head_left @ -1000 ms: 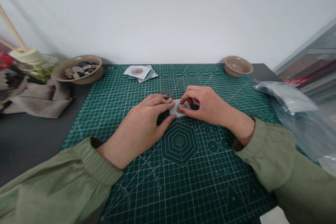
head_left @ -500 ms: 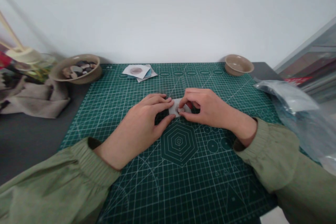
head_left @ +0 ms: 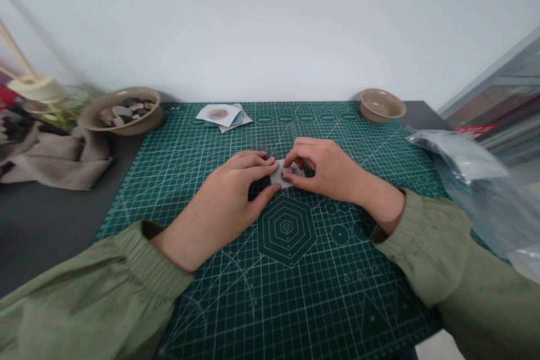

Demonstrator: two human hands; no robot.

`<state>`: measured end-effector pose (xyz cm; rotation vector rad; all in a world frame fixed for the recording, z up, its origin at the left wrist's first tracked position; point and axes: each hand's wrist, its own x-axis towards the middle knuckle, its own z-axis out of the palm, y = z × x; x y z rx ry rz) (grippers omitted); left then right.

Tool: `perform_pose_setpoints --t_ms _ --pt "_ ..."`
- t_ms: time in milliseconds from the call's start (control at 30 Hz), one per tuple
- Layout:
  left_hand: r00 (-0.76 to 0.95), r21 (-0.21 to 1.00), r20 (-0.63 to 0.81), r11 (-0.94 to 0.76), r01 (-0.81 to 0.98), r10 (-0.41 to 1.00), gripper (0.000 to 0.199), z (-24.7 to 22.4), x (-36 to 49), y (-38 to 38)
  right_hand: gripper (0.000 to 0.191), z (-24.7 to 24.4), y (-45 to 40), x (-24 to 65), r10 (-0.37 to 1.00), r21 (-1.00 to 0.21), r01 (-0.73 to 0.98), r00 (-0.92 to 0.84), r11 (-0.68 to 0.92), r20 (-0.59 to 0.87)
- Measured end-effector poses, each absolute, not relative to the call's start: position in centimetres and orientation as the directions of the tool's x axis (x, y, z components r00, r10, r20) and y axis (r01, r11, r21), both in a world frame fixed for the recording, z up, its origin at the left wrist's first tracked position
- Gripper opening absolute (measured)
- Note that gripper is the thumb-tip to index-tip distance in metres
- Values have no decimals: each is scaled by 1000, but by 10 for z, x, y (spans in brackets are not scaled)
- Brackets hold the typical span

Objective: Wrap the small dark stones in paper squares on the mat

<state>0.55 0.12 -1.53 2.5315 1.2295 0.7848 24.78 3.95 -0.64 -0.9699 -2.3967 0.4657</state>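
Note:
In the head view a small pale card (head_left: 276, 176) lies on the green cutting mat (head_left: 228, 304), near its middle. My left hand (head_left: 230, 197) is open, with the tips of its thumb and fingers resting on the card's left side. Thumb and fingers of my right hand (head_left: 327, 167) are pinched around a small light pebble (head_left: 287, 171), low over the card. Whether the pebble touches the card I cannot tell. The right hand's fingers cover the card's right part.
At the back left a tan bowl (head_left: 90, 119) holds several pebbles. Some printed cards (head_left: 230, 118) lie near the mat's back edge. A second tan bowl (head_left: 382, 106) stands at the back right, and a clear plastic bag (head_left: 476, 180) lies at the right edge. Folded cloth (head_left: 63, 157) sits at far left.
My right hand has shifted slightly left and away from me, carrying the pebble a little left over the card. My left hand has stayed in place.

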Motion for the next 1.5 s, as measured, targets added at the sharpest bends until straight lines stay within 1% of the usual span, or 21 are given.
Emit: perform_pose_setpoints --t_ms 133,333,600,900,1267,1500 --pt "514 408 365 -629 661 777 39 -14 5 1 10 -8 38 245 696 -479 521 -634 707 337" --pt "515 404 360 -627 665 778 37 -14 5 1 8 -4 32 252 673 -473 504 -670 723 314" --pt "519 386 345 -623 680 782 37 -14 5 1 9 -1 36 261 696 -470 533 -648 704 308" --pt "514 403 356 -624 669 781 37 -16 5 2 10 -5 42 251 704 -459 545 -632 702 325" --pt "512 411 358 -624 665 781 38 -16 5 2 9 -8 37 248 671 -500 481 -667 720 324" --pt "508 402 355 -619 675 785 39 -16 4 1 8 -4 37 257 677 -499 491 -667 714 311"
